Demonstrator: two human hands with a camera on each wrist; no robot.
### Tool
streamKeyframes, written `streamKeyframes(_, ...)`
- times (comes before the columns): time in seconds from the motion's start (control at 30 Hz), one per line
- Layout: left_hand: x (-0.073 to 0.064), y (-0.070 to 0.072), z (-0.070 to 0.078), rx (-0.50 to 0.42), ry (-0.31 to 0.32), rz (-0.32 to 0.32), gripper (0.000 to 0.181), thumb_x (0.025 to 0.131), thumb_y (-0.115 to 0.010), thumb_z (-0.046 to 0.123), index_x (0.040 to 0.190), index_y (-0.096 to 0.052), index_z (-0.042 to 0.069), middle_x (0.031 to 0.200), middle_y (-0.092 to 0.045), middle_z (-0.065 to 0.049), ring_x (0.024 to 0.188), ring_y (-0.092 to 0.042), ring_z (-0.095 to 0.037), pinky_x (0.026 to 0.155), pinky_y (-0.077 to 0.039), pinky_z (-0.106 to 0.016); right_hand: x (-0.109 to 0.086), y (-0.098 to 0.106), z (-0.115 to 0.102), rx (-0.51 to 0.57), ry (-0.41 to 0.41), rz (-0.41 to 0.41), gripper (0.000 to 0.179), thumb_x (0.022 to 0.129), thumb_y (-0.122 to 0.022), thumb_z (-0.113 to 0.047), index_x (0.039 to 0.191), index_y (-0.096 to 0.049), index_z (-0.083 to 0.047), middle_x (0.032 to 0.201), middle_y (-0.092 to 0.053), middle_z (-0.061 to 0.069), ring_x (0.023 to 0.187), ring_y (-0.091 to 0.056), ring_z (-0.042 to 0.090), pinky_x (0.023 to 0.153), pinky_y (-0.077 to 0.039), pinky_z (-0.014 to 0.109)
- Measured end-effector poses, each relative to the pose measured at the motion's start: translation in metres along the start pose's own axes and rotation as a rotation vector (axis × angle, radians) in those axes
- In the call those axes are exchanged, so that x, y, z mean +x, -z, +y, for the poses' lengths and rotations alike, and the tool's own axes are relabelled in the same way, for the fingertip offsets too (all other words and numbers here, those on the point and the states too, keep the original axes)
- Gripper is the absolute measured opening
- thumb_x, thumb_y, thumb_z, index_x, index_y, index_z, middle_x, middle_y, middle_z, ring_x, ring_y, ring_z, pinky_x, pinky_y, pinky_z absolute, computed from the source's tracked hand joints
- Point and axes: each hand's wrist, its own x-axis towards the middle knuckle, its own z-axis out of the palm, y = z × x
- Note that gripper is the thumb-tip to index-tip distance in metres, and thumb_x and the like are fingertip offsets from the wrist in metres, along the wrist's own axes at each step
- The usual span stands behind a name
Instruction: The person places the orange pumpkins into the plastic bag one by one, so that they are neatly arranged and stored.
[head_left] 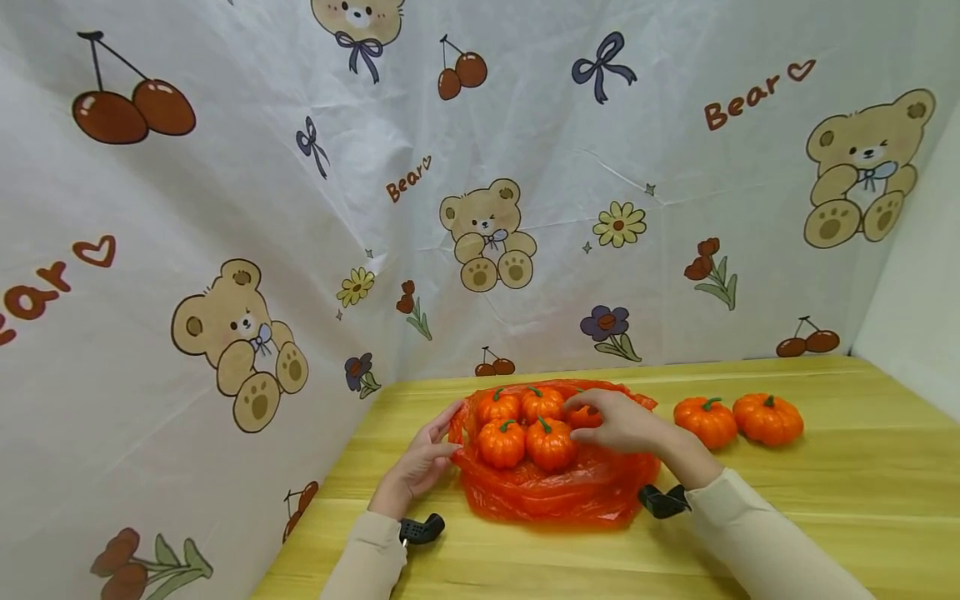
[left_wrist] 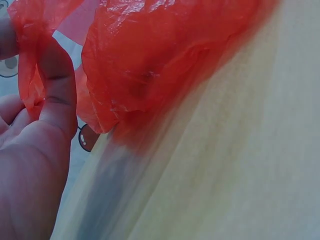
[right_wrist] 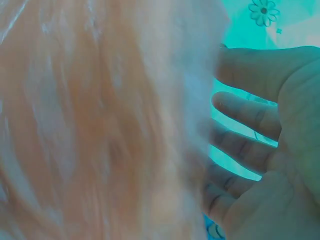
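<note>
A thin red plastic bag lies spread on the table, its mouth facing up. Several small orange pumpkins with green stems sit in it. At the bag's left rim my left hand holds the plastic; in the left wrist view the fingers of this hand curl round a strip of the bag. Over the bag's right part reaches my right hand, thumb and fingers apart, beside another pumpkin partly hidden by it. The right wrist view shows its fingers spread behind blurred plastic.
Right of the bag, two more orange pumpkins stand side by side on the wooden table. A white sheet printed with bears, flowers and cherries hangs behind and to the left. Each wrist carries a black camera mount.
</note>
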Motion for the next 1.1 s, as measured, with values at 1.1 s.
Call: streamKeyframes(1.1, -0.002, 0.001, 0.002, -0.028, 0.028, 0.001, 0.091, 0.092, -0.056, -0.010, 0.167, -0.013, 0.016, 0.174, -0.007, -0.011, 0.159, -0.015, -0.036, 0.113, -0.048, -0.029, -0.085, 0.117, 0.103, 0.051, -0.122, 0.257, 0.058, 0.099, -0.069, -0.029, 0.147, -0.051, -0.002, 0.146, -0.053, 0.031, 0.133, -0.045, 0.055, 0.104, -0.047, 0.066)
